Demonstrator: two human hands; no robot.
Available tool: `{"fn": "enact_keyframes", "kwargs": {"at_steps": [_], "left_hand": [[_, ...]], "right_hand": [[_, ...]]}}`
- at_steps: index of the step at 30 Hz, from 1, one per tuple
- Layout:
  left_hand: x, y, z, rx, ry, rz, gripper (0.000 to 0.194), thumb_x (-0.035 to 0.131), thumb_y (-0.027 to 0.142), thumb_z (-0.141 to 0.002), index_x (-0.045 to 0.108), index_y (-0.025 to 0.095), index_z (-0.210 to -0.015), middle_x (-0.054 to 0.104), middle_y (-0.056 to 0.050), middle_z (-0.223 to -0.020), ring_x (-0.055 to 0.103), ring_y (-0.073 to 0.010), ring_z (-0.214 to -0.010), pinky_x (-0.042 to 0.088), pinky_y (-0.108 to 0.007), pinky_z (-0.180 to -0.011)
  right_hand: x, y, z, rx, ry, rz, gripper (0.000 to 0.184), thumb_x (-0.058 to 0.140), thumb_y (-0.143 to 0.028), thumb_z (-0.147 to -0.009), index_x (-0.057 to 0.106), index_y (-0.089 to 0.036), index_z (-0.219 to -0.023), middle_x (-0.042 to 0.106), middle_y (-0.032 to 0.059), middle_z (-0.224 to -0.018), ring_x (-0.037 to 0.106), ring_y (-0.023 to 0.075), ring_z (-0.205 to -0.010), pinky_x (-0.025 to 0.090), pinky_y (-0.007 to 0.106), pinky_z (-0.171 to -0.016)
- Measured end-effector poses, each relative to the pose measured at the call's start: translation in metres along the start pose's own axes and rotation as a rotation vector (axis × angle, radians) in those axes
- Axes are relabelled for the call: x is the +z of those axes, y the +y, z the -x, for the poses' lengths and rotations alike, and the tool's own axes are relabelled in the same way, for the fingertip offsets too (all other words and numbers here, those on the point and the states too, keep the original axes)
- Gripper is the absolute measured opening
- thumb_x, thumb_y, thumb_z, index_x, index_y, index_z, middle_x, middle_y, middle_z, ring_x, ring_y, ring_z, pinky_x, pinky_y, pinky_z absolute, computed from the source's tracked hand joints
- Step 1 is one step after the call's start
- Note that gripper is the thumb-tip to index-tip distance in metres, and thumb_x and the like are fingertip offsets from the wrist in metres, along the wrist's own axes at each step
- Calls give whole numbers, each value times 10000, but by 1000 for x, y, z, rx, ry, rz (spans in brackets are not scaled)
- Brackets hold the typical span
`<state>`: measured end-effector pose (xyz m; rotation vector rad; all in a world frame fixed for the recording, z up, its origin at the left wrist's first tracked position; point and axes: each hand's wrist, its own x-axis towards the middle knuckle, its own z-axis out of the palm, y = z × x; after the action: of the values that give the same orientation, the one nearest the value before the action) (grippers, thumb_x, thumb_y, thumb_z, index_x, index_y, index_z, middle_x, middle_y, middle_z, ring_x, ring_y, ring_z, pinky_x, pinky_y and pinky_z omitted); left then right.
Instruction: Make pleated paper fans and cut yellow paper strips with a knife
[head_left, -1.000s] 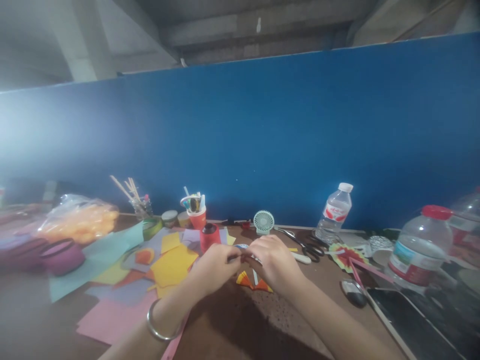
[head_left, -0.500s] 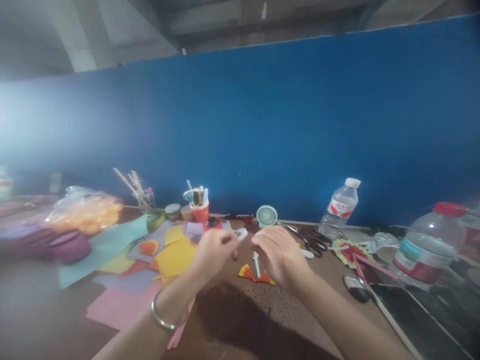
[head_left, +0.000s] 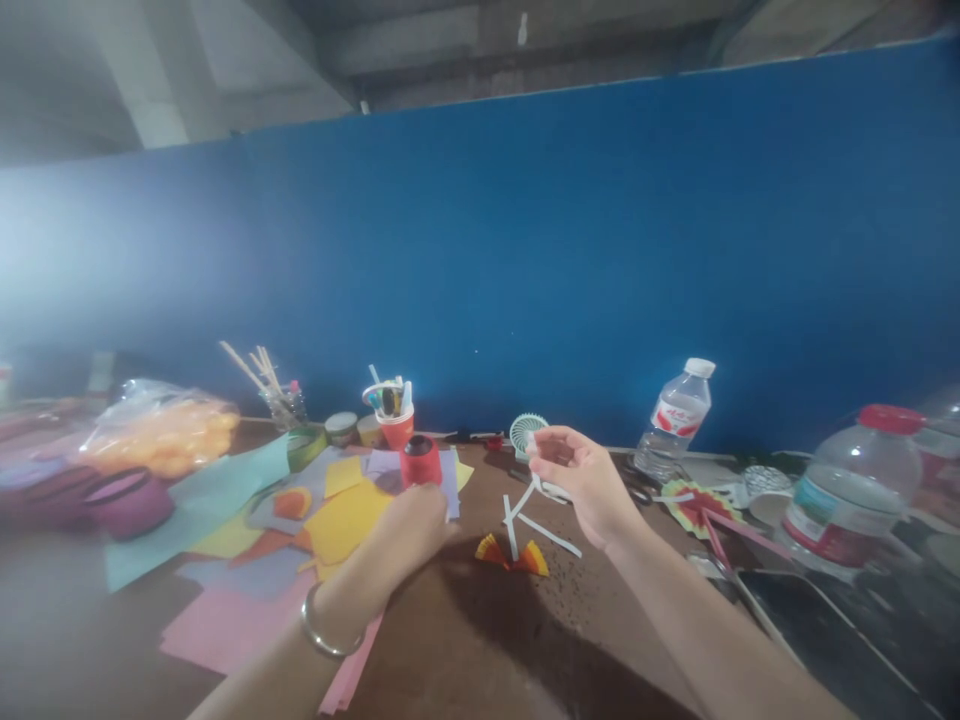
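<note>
My right hand (head_left: 585,480) is raised over the table, thumb and forefinger pinched on a small white piece. Narrow white strips (head_left: 551,537) lie just below it, one slanting up towards the fingers. A folded orange-and-yellow paper fan piece (head_left: 532,558) is on the table with a white strip standing out from its middle. My left hand (head_left: 416,525) rests low beside the colored paper, in front of a red cylinder with a black top (head_left: 421,461). Its fingers are turned away, so what they touch is hidden. A silver bangle (head_left: 322,635) circles the left wrist.
Left of the hands are yellow sheets (head_left: 349,525), pink sheets (head_left: 232,620) and a bag of orange pieces (head_left: 169,425). Behind stand a red cup of tools (head_left: 397,430) and a small fan (head_left: 527,432). Bottles (head_left: 679,410) and a dark tablet-like slab (head_left: 832,640) are on the right.
The hands have moved apart. My left hand has dropped down and no longer shows the white item near its fingers. My right hand has turned palm inward; more white strips show below it.
</note>
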<state>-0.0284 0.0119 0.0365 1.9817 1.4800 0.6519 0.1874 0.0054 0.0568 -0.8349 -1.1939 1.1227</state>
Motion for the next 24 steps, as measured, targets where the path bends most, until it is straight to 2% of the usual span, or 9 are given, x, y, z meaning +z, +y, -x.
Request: {"fn": "enact_keyframes", "kwargs": {"at_steps": [2,3,5,6,9,11,15,19,24], "left_hand": [[-2,7,1,42,23,4,114,639,258,-727,617,159,-675,631,-56,-778,588,-222,-787,426,-332,-740],[-3,11,1,70,37,13,113,613,272,-738,621,172,-685,636,-48,-762,587,-218,-777,416,-320,-739],[-5,21,2,107,61,95,182,507,327,-810,620,191,-853,650,-42,-815,589,-201,-786,421,-302,-727],[-5,24,2,111,51,213,232,463,350,-833,607,183,-905,652,-47,-827,594,-197,-790,431,-297,-711],[-6,31,4,39,-12,775,302,440,387,-843,598,139,-913,648,-74,-821,602,-185,-762,450,-290,-675],[-6,32,5,16,-67,942,273,512,373,-813,609,126,-878,641,-71,-791,589,-160,-715,444,-270,-655],[-4,33,6,82,-76,764,159,672,253,-694,632,133,-788,616,-17,-695,540,-116,-624,410,-227,-612],[2,34,7,123,-14,586,103,652,240,-702,620,143,-707,569,19,-618,486,-101,-553,380,-219,-555],[11,33,8,99,30,562,143,632,286,-718,618,144,-720,559,16,-626,479,-105,-547,371,-218,-525]], "right_hand": [[2,3,0,-2,-51,-72,308,723,-202,-636,631,-211,-930,648,33,-907,583,158,-836,463,295,-753],[4,5,0,-3,-90,-100,316,710,-207,-655,630,-212,-961,647,43,-955,581,165,-880,450,309,-804],[6,7,2,1,-172,-144,323,675,-236,-700,625,-213,-1018,639,64,-1024,578,184,-927,428,338,-857],[7,8,2,2,-205,-159,323,662,-250,-714,623,-214,-1032,636,72,-1041,579,193,-932,425,350,-862],[10,11,5,-7,-250,-187,315,647,-263,-729,626,-218,-1040,636,77,-1052,578,204,-936,422,357,-859],[12,14,5,-9,-258,-198,303,652,-261,-725,633,-223,-1025,640,69,-1039,578,199,-929,424,343,-846],[17,20,6,4,-254,-256,286,693,-244,-681,657,-223,-964,660,50,-949,588,180,-864,432,313,-801],[23,24,10,31,-196,-267,274,731,-240,-638,665,-221,-903,658,29,-834,588,168,-777,447,295,-710],[29,28,14,44,-91,-231,241,745,-248,-616,663,-216,-840,628,11,-802,558,142,-695,445,277,-643]]}}
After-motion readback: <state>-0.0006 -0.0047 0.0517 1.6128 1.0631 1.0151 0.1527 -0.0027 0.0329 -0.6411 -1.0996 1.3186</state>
